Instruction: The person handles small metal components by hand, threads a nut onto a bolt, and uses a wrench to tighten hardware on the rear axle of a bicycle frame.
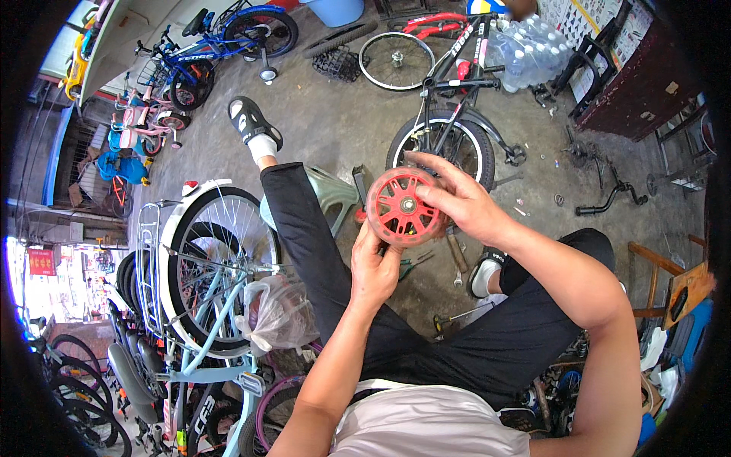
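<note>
A small red spoked wheel (408, 206) with a clear, worn-looking rim is held up over my lap, its metal hub facing me. From below, my left hand (373, 270) grips its lower edge. On the other side my right hand (476, 206) is closed around the rim, thumb pressed on the red face and fingers reaching behind the top. Beyond the wheel, a black bicycle (442, 142) lies partly taken apart. Below my right hand, a hammer-like tool with a wooden handle (457, 254) lies on the floor between my legs.
At left stands a light-blue bicycle (207, 354) with a plastic bag (278, 314) beside it. A pale green stool (335, 196) is by my leg. A loose wheel (397, 61), bottles (525, 53), a crank part (613, 202) and a screwdriver (461, 313) lie around.
</note>
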`<state>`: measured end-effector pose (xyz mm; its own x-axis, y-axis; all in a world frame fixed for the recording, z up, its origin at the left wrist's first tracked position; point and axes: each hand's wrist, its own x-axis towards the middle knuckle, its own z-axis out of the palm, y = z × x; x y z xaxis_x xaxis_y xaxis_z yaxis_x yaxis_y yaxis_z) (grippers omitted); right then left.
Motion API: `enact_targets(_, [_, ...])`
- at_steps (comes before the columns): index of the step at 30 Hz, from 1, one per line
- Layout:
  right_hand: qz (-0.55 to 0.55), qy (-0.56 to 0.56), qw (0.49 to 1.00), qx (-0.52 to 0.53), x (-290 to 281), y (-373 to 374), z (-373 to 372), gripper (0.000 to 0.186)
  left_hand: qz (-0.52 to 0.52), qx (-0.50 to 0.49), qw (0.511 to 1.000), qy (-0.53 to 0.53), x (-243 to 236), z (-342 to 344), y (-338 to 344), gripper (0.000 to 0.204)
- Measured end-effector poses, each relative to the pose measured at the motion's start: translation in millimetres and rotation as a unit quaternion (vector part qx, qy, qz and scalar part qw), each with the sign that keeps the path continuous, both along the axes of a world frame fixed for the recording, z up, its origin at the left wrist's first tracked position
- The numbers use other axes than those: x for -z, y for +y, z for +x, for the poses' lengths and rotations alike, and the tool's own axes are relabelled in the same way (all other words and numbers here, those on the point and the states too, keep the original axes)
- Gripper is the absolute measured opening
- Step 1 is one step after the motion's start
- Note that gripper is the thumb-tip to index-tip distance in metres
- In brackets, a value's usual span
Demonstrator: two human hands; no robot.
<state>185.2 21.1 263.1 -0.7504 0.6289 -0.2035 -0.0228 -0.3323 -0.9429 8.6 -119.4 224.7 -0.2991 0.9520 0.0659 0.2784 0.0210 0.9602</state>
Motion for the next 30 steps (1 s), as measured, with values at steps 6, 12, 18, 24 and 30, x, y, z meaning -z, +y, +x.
enact_targets(6, [0.193,-0.082,0.972,0.104,14,29,4,0.048,0.030,-0.052,0.997,-0.038,-6,-4,6,0.029])
enact_targets(12, [0.262,-0.152,0.940,0.154,11,38,16,0.060,-0.009,-0.100,0.982,-0.162,-7,-23,21,0.023])
enact_targets(18, [0.263,-0.121,0.944,0.159,25,36,-5,0.065,-0.016,-0.068,0.989,-0.132,-4,-4,19,0.021])
enact_targets(24, [0.313,-0.173,0.931,-0.074,-13,-17,8,0.079,-0.023,-0.204,0.970,-0.133,14,-78,75,0.017])
enact_targets(30, [0.209,-0.241,0.946,0.057,2,36,14,0.062,0.029,-0.098,0.989,-0.111,4,-39,57,0.022])
